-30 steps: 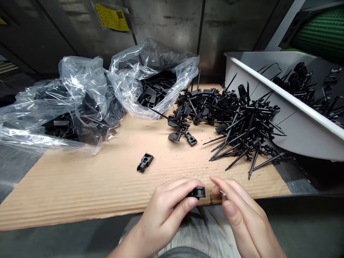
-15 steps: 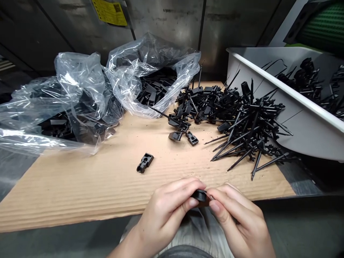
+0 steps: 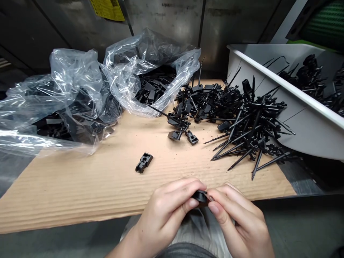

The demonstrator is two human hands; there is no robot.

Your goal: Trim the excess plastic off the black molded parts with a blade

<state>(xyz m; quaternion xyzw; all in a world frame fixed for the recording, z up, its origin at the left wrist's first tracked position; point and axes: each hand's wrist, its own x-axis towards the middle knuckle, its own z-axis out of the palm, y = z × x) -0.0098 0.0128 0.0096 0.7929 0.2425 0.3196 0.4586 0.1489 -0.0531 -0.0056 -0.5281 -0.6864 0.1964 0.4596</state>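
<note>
Between thumb and fingers, my left hand [image 3: 172, 206] grips a small black plastic part [image 3: 200, 196] with a rounded end, over the front edge of the cardboard. My right hand [image 3: 238, 215] is closed in a pinch against the right side of that part. A thin tip of something small shows at its fingertips, too little to name. On the cardboard, left of and beyond my hands, lies a single black plastic clip [image 3: 144, 162]. Farther off, another black clip [image 3: 191, 137] lies beside a heap of black molded parts [image 3: 249, 118] with long thin stems.
A sheet of cardboard [image 3: 80, 190] covers the work surface. At the back stand two clear plastic bags, a left one [image 3: 77, 71] and a middle one [image 3: 120, 86], holding black parts. A grey bin [image 3: 258, 71] with more black parts is at right.
The view has shifted slightly. Both hands keep their hold in almost the same place, with the black part barely turned.
</note>
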